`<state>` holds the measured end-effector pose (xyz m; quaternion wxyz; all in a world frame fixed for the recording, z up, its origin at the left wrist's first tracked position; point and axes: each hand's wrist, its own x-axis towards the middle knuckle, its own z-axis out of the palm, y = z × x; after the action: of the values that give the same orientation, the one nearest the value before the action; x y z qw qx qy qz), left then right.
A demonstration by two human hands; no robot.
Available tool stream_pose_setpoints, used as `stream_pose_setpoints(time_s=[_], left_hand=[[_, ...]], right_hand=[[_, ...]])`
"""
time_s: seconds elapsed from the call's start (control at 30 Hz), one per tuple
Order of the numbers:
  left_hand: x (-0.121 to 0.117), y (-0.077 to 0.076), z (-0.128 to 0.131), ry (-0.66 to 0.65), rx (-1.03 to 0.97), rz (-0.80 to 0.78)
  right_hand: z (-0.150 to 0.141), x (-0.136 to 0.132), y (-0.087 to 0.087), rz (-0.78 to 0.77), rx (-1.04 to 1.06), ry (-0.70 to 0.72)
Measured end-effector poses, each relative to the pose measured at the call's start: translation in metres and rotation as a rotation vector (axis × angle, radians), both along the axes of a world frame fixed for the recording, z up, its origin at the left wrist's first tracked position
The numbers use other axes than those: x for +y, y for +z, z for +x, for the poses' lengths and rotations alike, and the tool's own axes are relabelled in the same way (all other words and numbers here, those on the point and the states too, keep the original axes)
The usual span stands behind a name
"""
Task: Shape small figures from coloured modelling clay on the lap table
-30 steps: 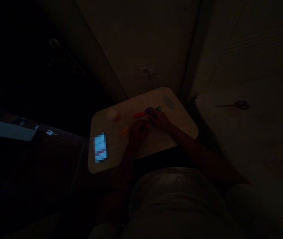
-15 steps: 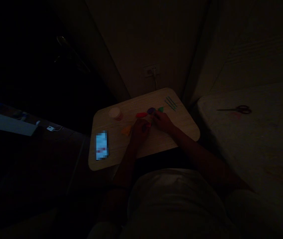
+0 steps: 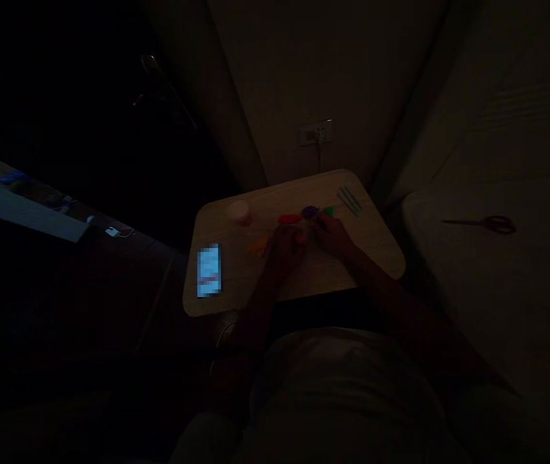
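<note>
The scene is very dark. Low over the small wooden table [image 3: 323, 277], my left hand [image 3: 282, 251] is curled around a small reddish lump [image 3: 300, 237] that looks like modelling clay. My right hand [image 3: 333, 235] is close by on the right, its fingers pinched together; what lies between them is too dark to make out. Just beyond the hands lie a red lump [image 3: 289, 219], a purple lump [image 3: 309, 211] and a green lump [image 3: 329, 211]. To the left of my left hand is a yellow-orange piece [image 3: 257, 246], partly covered by the fingers.
A pale tub [image 3: 239, 211] stands at the table's back left, with a lit phone [image 3: 209, 270] nearer the front. Several thin green sticks [image 3: 349, 201] lie at the back right. Scissors [image 3: 497, 223] rest on the pale surface to the right. A wall socket [image 3: 317, 133] holds a plug.
The view has swung slightly left, so everything sits further right. The reddish lump at my left hand shows more clearly. Both hands stay close together over the same spot.
</note>
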<state>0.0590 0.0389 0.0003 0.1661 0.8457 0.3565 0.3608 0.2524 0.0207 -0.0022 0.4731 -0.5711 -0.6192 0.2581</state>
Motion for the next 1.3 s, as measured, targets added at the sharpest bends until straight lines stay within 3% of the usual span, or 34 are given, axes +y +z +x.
stream_pose_setpoints(time_s=[0.13, 0.33, 0.67, 0.93, 1.3], left_hand=[[0.002, -0.004, 0.000, 0.034, -0.074, -0.035], [-0.004, 0.010, -0.001, 0.060, -0.201, -0.088], [-0.010, 0.015, 0.000, 0.008, -0.189, -0.075], [-0.007, 0.017, -0.003, -0.084, -0.135, -0.031], [-0.005, 0.014, -0.006, -0.075, -0.193, 0.014]], right_hand=[[0.004, -0.002, 0.000, 0.028, 0.045, -0.051], [0.004, -0.004, -0.002, 0.029, 0.134, -0.022], [-0.002, -0.009, 0.001, -0.073, 0.019, 0.156], [-0.006, -0.014, 0.005, -0.146, 0.190, 0.178], [-0.011, -0.019, 0.011, -0.169, 0.174, 0.218]])
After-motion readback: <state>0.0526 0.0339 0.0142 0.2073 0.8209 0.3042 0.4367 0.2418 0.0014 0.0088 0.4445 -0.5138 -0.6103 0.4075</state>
